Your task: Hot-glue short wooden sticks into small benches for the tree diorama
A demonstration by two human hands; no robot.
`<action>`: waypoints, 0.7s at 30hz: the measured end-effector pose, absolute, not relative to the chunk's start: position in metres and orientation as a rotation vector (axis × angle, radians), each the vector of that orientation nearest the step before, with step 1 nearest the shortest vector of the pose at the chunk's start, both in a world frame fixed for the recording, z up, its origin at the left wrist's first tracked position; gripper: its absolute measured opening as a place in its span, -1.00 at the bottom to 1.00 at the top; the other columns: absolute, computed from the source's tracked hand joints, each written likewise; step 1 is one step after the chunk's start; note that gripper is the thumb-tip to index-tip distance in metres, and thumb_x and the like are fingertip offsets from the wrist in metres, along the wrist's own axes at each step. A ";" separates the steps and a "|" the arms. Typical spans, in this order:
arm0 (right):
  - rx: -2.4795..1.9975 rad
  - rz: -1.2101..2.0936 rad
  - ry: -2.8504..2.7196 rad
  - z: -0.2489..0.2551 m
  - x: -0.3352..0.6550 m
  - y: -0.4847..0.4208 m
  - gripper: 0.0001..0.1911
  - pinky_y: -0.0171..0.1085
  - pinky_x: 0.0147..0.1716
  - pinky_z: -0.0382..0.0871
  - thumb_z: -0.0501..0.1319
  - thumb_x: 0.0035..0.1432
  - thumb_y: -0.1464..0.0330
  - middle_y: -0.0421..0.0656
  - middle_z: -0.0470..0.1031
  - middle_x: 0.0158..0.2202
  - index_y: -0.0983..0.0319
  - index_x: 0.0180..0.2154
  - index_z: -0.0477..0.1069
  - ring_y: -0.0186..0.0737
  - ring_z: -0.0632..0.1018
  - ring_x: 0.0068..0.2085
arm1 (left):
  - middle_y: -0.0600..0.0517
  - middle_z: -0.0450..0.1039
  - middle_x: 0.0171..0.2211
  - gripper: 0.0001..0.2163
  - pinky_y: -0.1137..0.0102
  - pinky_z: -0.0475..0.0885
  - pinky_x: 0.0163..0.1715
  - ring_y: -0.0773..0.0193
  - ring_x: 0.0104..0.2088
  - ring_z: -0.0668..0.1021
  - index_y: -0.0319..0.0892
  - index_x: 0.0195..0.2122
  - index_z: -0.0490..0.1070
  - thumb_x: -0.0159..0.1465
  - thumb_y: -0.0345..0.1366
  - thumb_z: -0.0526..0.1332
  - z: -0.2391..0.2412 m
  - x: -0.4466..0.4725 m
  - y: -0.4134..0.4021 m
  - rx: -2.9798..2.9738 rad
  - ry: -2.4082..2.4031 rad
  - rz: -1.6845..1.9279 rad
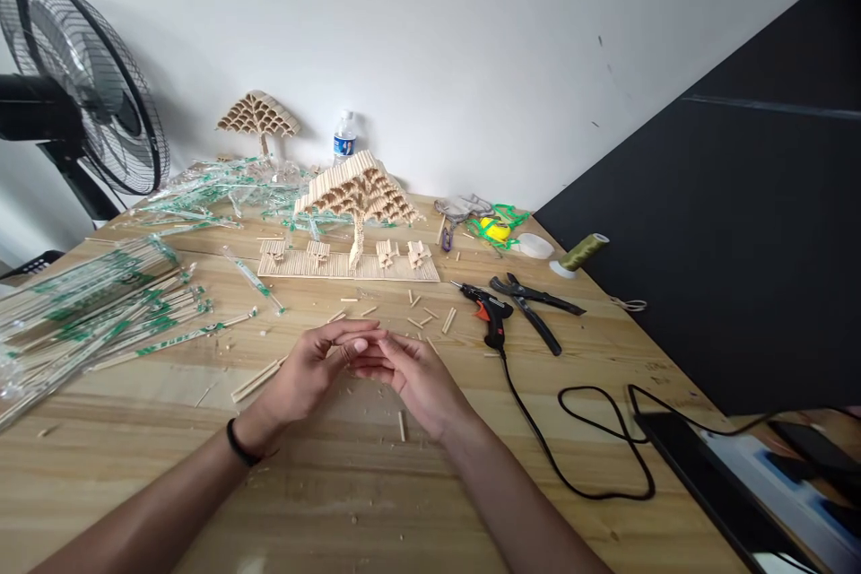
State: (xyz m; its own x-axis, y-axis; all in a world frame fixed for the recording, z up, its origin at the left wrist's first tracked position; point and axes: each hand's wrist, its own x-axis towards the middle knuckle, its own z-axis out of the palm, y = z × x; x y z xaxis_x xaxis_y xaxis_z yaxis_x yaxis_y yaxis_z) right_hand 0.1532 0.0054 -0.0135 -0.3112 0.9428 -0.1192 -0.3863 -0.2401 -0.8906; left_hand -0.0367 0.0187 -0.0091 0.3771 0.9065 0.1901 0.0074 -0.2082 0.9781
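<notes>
My left hand [316, 368] and my right hand [421, 377] meet just above the middle of the table, fingers curled and fingertips touching. Both look closed in a pinch. Whether something small is between the fingers I cannot make out. Under my left hand lie a few bare wooden sticks [257, 379]. Beyond the hands stands a model tree [359, 197] built from short sticks, on a slatted stick base [336, 265] with small stick pieces on it. Short cut sticks [448, 320] are scattered between the base and my hands.
To the right lie a black glue gun [493, 309] with its cord, pliers [531, 305] and a green thread spool [583, 253]. Wrapped chopsticks [87, 287] pile up at left, near a fan [87, 90]. Behind are a second stick tree [259, 118], a bottle [344, 136] and plastic wrappers [195, 188].
</notes>
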 end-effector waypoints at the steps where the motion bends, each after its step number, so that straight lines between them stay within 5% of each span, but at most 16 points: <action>1: -0.807 1.764 -0.937 -0.013 0.152 0.004 -0.60 -0.04 0.02 0.59 0.50 0.13 0.01 -0.05 0.74 -0.17 0.18 -0.17 0.71 -0.08 0.72 -0.14 | -0.12 0.55 0.25 -0.68 0.08 0.37 0.35 0.03 0.28 0.54 -0.09 0.16 0.61 0.48 -0.12 0.25 -0.008 -0.037 0.018 1.596 0.848 1.013; 6: -0.739 1.814 -0.913 -0.012 0.149 0.003 -0.71 -0.10 0.09 0.53 0.55 0.08 0.12 -0.12 0.73 -0.15 0.11 -0.19 0.73 -0.11 0.68 -0.07 | -0.05 0.38 0.40 -0.58 0.03 0.18 0.47 0.08 0.40 0.41 0.04 0.39 0.36 0.53 -0.21 0.17 -0.008 -0.035 0.012 1.745 0.832 0.956; 15: -0.780 1.719 -0.733 -0.011 0.163 0.009 -0.74 -0.21 -0.16 0.54 0.64 -0.12 0.22 -0.21 0.66 -0.36 0.11 -0.36 0.71 -0.25 0.60 -0.32 | -0.09 0.10 0.53 -0.33 0.03 0.37 0.37 0.01 0.44 0.35 0.23 0.52 0.04 0.47 -0.35 0.24 -0.009 -0.026 0.002 1.583 0.642 0.937; 18: -0.722 1.741 -0.739 -0.004 0.165 0.006 -0.75 -0.23 -0.19 0.54 0.64 -0.10 0.20 -0.24 0.64 -0.38 0.09 -0.35 0.70 -0.28 0.57 -0.35 | -0.11 0.12 0.52 -0.23 0.04 0.41 0.32 -0.04 0.44 0.35 0.22 0.51 0.07 0.37 -0.35 0.37 -0.009 -0.023 0.000 1.410 0.581 0.866; 21: -0.700 1.771 -0.770 0.001 0.164 0.001 -0.75 -0.19 -0.18 0.55 0.62 -0.07 0.18 -0.24 0.63 -0.38 0.07 -0.34 0.68 -0.24 0.57 -0.34 | -0.21 0.41 0.35 -0.37 0.08 0.51 0.19 -0.03 0.26 0.55 0.03 0.40 0.33 0.32 -0.32 0.42 -0.007 -0.019 -0.002 1.304 0.557 0.728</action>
State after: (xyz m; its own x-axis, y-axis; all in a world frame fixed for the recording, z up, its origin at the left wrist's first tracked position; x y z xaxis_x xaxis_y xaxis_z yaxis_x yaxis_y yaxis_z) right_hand 0.1642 0.0008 0.0012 -0.2950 0.9504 -0.0986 -0.5761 -0.2592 -0.7752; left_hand -0.0191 -0.0019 -0.0066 0.6617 0.7490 0.0329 -0.1639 0.1018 0.9812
